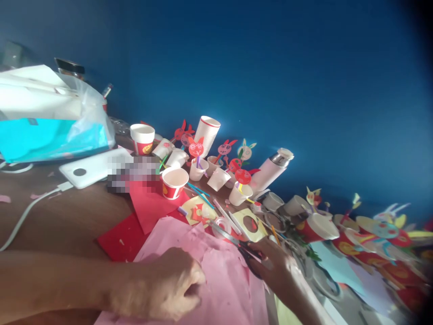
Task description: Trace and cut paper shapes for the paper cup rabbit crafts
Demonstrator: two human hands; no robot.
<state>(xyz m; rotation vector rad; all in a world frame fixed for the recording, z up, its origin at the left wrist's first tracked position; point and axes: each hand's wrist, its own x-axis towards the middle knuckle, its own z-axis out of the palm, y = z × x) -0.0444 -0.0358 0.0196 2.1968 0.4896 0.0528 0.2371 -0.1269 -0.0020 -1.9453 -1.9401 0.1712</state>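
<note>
Pink paper (pixel 223 275) covers the near middle of the table, creased and dotted with small scraps. My left hand (pixel 162 284) rests over it with the fingers curled in; whatever they may hold is hidden. At the right edge of the pink paper, my right hand (pixel 279 266) grips black-handled scissors (pixel 233 239) whose blades point up and left. Beyond the blades lie a small round clear container (pixel 222 226), a yellow paper with a round hole (pixel 248 224) and a yellow piece with red cut-outs (pixel 199 211). Red sheets (pixel 125 237) stick out behind the pink paper.
Paper cups (pixel 174 183) with paper rabbit faces stand along the blue wall, near stacked cups (pixel 207 135) and a flask (pixel 272 169). At left are a white power bank (pixel 96 167) with a cable and a blue bag (pixel 50 140). More decorated cups (pixel 318 228) crowd the right.
</note>
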